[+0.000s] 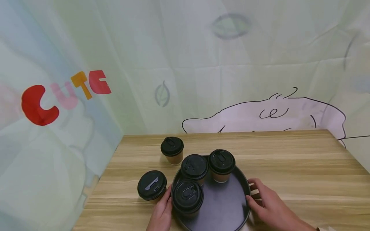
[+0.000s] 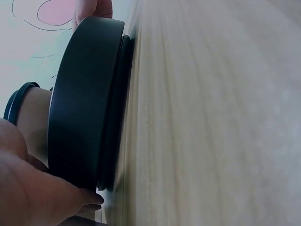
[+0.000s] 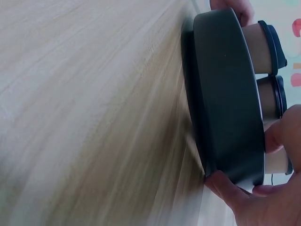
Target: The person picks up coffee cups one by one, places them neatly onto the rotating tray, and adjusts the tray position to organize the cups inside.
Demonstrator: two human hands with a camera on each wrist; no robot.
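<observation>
A round black tray (image 1: 222, 205) bears three brown paper cups with black lids. One cup (image 1: 221, 162) stands at its far edge, another (image 1: 194, 166) at the far left, and the third (image 1: 188, 197) at the near left. My left hand (image 1: 162, 213) grips the tray's left side, close to that near cup. On the opposite side my right hand (image 1: 267, 205) holds the rim. Fingers (image 3: 225, 190) curl under the tray's edge in the right wrist view, and its underside lies close to the table. Whether the tray touches the tabletop, I cannot tell.
Two more lidded cups stand on the wooden table (image 1: 303, 166) left of the tray: one cup (image 1: 152, 186) just beside my left hand, the other cup (image 1: 172, 150) farther back. A printed cloth (image 1: 188, 64) hangs behind the table and along its left side.
</observation>
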